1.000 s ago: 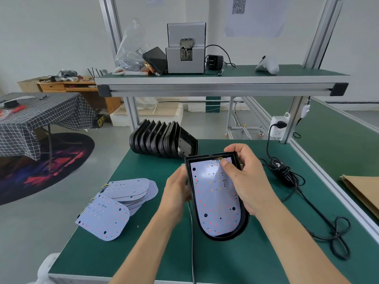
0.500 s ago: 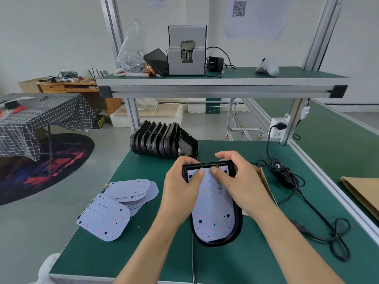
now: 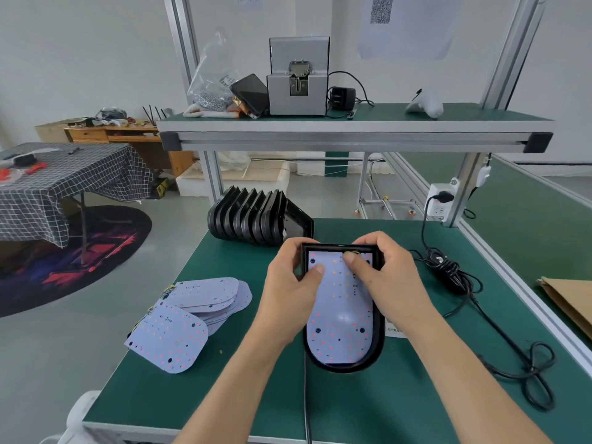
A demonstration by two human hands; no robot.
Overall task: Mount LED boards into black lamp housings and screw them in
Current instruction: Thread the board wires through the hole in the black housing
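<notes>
A black lamp housing lies flat on my green bench, a white LED board seated inside it, its red and orange dots facing up. My left hand grips the housing's left rim, thumb pressed on the board; my right hand curls over the far right corner, thumb also on the board. Spare LED boards lie fanned to my left, and empty housings stand in a row beyond my hands. On the shelf, a clear bag holds small metal parts. A QR code sheet hangs above; a label by my right wrist is too blurred to read.
</notes>
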